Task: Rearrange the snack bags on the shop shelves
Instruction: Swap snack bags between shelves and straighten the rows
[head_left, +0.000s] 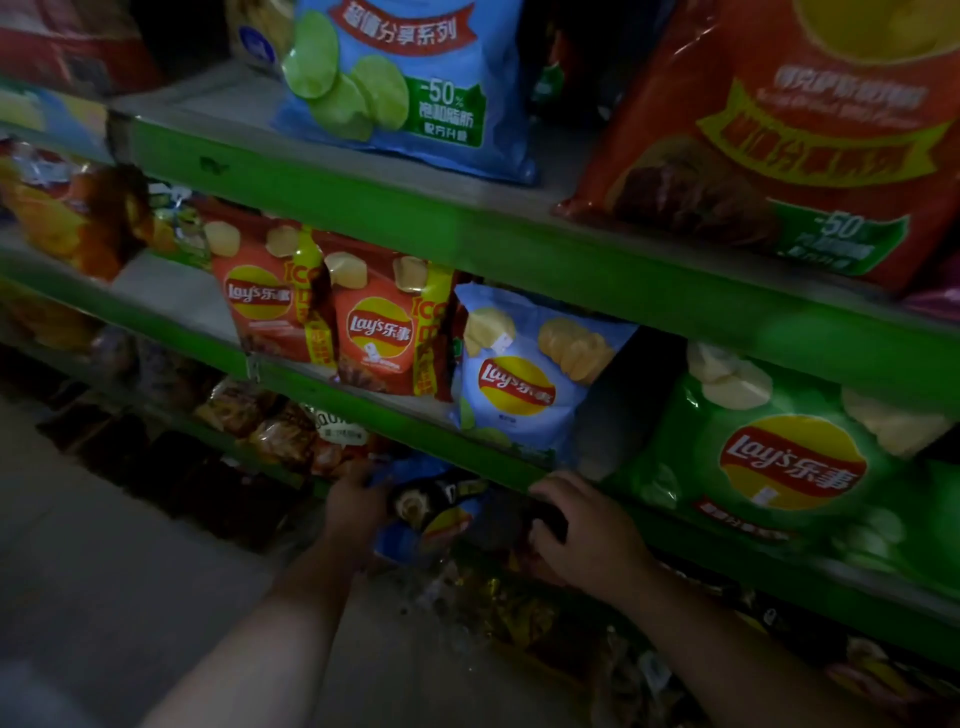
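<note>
— Two grips on one bag? Why?
— Left grip (358, 501) clasped the dark-blue Lay's bag (434, 517) by its left edge and right grip (582, 530) curled over its right, probably to steady it for placing.
— Where was it?
— Just under the green middle shelf (395, 418), before the bottom row. It looked crumpled, glossy, dim.

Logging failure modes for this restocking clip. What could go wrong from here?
1. The dark blue bag, gripped by the left hand and apparently the right hand, sits right under the green shelf edge; lifting it could snag there.
2. The light blue bag leans out over that edge just above the hands; a bump might tip it off.
</note>
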